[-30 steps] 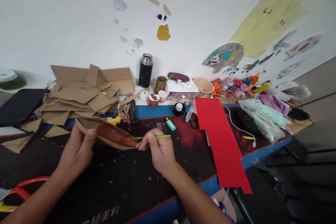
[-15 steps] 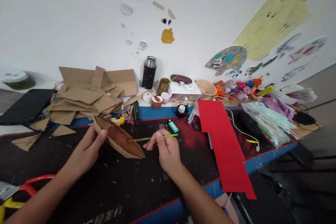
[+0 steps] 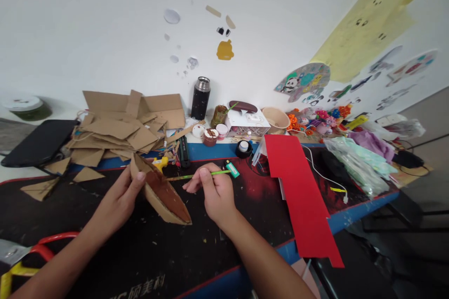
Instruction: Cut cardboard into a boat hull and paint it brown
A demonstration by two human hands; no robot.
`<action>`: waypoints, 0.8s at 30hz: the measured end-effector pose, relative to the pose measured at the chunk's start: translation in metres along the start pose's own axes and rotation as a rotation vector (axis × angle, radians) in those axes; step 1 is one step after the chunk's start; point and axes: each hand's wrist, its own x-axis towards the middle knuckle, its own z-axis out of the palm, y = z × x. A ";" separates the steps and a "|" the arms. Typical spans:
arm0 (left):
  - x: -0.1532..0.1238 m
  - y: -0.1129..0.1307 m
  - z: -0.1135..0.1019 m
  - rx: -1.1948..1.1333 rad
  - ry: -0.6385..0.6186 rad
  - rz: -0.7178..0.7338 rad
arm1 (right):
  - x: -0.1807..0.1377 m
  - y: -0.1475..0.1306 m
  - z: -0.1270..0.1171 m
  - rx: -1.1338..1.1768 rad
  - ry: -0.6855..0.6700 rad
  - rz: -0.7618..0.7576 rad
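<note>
My left hand (image 3: 122,191) grips the upper left end of a small cardboard boat (image 3: 164,208), thumb on its rim. The boat is tilted, its pointed end toward the lower right, and its inside is coated reddish brown. Pinched in my right hand (image 3: 213,196) is a thin green paintbrush (image 3: 219,172). The brush's far tip reaches the boat's upper inside edge; whether it touches there I cannot tell. Behind the hands stands a small jar of brown paint (image 3: 210,138), with a pink-sided pot (image 3: 221,131) beside it.
Cardboard scraps (image 3: 112,128) are heaped at the back left. A black thermos (image 3: 201,100), a cloudy brush-water cup (image 3: 219,116) and a white box (image 3: 247,124) line the wall. Red card (image 3: 298,187) lies to the right. Red-handled scissors (image 3: 42,250) lie at the lower left.
The boat has turned more steeply, its pointed end now lower. My right hand and the brush have shifted left and up, the tip moving from mid-boat toward its upper part.
</note>
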 end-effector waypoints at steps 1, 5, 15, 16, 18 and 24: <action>0.000 0.001 0.000 -0.001 -0.003 0.005 | 0.001 0.000 0.001 0.004 -0.007 0.001; -0.001 0.004 0.000 -0.004 -0.008 0.012 | 0.001 -0.001 0.002 0.007 -0.013 0.018; -0.002 0.010 -0.002 0.002 0.033 -0.023 | -0.014 -0.001 -0.011 -0.004 0.007 0.055; -0.002 0.010 -0.002 0.001 0.039 -0.028 | -0.016 -0.001 -0.012 -0.009 0.008 0.058; -0.001 0.009 -0.004 0.004 0.054 -0.043 | -0.018 -0.001 -0.014 -0.021 0.010 0.066; 0.001 0.004 -0.010 0.114 0.124 0.045 | -0.027 -0.002 -0.023 -0.029 0.005 0.095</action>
